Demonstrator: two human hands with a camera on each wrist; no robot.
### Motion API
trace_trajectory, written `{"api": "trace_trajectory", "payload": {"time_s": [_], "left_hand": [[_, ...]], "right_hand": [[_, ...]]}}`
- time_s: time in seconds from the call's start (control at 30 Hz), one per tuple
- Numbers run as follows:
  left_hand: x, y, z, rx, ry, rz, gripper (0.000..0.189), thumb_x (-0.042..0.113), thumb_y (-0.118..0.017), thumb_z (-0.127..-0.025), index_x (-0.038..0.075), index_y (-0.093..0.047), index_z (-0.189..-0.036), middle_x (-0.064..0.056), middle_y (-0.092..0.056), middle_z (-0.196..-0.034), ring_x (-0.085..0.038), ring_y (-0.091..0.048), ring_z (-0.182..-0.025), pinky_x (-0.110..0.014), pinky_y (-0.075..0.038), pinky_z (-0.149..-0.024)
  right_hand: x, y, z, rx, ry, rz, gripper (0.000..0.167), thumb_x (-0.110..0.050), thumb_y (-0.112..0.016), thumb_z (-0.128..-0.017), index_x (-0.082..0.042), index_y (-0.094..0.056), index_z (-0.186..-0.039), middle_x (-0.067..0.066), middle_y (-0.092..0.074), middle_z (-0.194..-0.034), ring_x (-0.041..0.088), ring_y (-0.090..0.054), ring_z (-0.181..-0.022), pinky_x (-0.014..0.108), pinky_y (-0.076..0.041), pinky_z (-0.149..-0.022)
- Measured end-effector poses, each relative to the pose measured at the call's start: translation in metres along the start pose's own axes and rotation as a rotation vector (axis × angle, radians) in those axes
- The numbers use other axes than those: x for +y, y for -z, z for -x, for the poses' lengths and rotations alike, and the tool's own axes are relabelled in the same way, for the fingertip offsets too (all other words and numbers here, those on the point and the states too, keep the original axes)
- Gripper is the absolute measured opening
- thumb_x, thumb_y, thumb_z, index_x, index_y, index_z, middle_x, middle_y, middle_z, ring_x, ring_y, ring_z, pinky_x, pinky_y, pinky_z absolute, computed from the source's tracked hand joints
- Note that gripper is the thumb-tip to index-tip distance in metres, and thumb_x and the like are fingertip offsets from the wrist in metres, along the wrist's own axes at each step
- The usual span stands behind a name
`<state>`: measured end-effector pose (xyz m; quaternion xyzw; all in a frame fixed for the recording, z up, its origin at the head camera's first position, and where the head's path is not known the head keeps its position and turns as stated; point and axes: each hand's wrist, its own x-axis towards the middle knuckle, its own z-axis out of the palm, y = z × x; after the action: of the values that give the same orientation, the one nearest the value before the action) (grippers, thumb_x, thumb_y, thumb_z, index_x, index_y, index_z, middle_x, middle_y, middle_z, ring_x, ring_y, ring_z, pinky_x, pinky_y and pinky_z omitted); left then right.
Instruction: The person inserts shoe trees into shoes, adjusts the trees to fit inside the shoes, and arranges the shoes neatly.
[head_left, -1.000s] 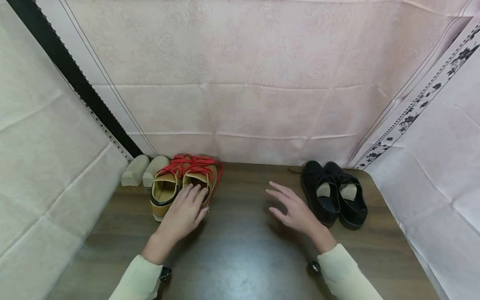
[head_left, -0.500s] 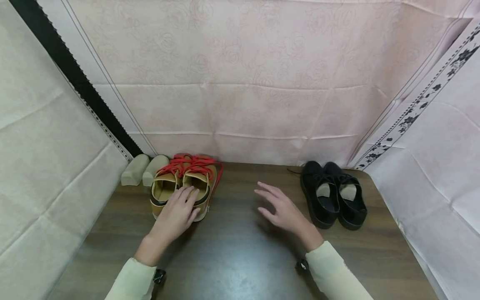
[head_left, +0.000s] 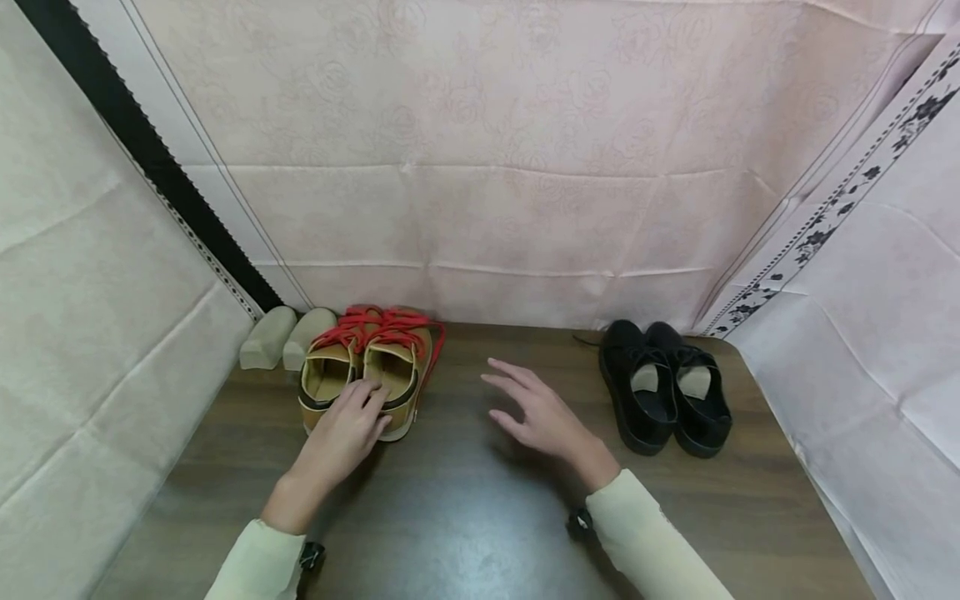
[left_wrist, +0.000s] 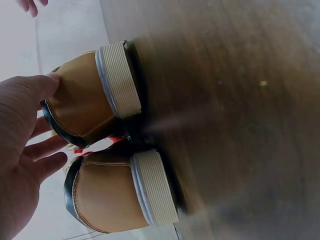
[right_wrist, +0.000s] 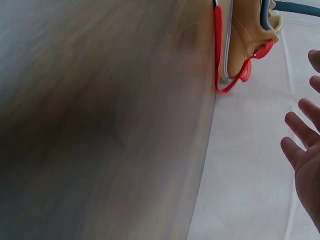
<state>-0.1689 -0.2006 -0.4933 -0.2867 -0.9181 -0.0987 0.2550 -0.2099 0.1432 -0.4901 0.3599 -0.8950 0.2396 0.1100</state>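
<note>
In the head view, a pair of tan shoes with red laces stands at the left, heels toward me. My left hand (head_left: 341, 437) is at the heel of the right tan shoe (head_left: 401, 404). Its thumb (left_wrist: 42, 85) lies against the outside of the heel in the left wrist view, and its fingers curl over the collar, tips partly hidden. Beside it stands the left tan shoe (left_wrist: 107, 197), which the hand does not grip. My right hand (head_left: 543, 417) hovers over the table to the right of the pair, fingers spread, holding nothing.
Two pale shoe inserts (head_left: 267, 337) lie left of the tan pair. A pair of black shoes (head_left: 637, 400) stands at the right, with pale pieces inside. The brown wooden table (head_left: 480, 517) ends at a cloth-covered wall (head_left: 480, 217), with cloth on both sides.
My left hand has drawn back slightly toward me and left, its fingers curling at the right tan shoe's heel. My right hand has moved left, away from the black shoes.
</note>
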Motion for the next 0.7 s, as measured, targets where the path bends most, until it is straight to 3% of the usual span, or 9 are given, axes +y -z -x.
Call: {"api": "trace_trajectory", "payload": {"time_s": [0.17, 0.37, 0.7], "left_hand": [[-0.001, 0.0, 0.003, 0.017, -0.008, 0.007, 0.041, 0.013, -0.085, -0.085, -0.005, -0.067, -0.118, -0.022, -0.065, -0.116, -0.039, -0.063, -0.112, -0.051, -0.056, -0.096], [-0.002, -0.003, 0.003, 0.037, -0.009, 0.045, 0.034, 0.006, -0.084, -0.084, -0.003, -0.067, -0.112, -0.016, -0.064, -0.108, -0.035, -0.062, -0.106, -0.046, -0.057, -0.089], [-0.002, -0.007, 0.001, 0.083, 0.047, 0.157, 0.028, -0.002, -0.084, -0.081, 0.002, -0.069, -0.105, -0.007, -0.066, -0.1, -0.029, -0.061, -0.099, -0.043, -0.055, -0.086]], "right_hand": [[-0.007, -0.006, -0.011, 0.016, 0.018, -0.013, 0.054, -0.032, -0.071, -0.099, -0.021, -0.055, -0.149, 0.0, -0.041, -0.163, 0.021, -0.044, -0.147, 0.047, -0.045, -0.114], [-0.01, -0.015, -0.02, -0.02, 0.026, -0.026, 0.053, -0.032, -0.07, -0.099, -0.022, -0.055, -0.149, 0.0, -0.042, -0.163, 0.02, -0.042, -0.148, 0.046, -0.043, -0.116], [-0.011, -0.026, -0.029, -0.041, 0.067, -0.04, 0.051, -0.031, -0.069, -0.099, -0.019, -0.057, -0.147, 0.003, -0.045, -0.161, 0.023, -0.044, -0.147, 0.047, -0.043, -0.116]]}}
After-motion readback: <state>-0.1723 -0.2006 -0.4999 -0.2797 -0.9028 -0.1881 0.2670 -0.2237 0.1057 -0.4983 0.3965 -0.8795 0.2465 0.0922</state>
